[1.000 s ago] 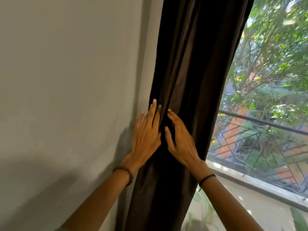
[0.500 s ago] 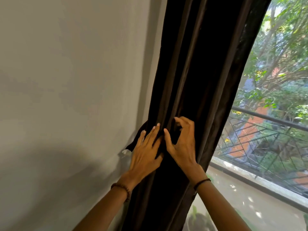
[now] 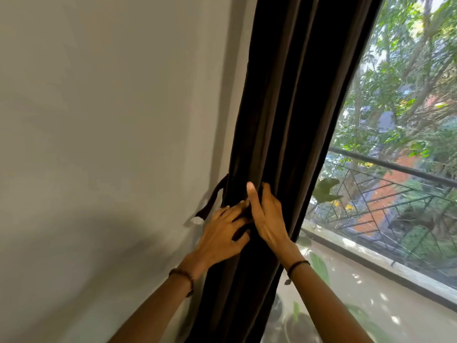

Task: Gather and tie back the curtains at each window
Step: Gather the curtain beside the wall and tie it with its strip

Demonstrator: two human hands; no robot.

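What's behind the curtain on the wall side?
A dark strap pokes out from behind the curtain toward a white fitting on the wall. The rest behind the fabric is hidden.

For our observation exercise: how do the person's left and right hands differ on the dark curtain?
The left hand lies flatter on the curtain, fingers spread; the right hand curls its fingers into a fold, thumb raised. The left hand sits lower, nearer the wall; the right hand higher, nearer the window. Both touch the curtain.

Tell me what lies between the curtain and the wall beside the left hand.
In the head view, a dark strap slants from the curtain down toward the wall.
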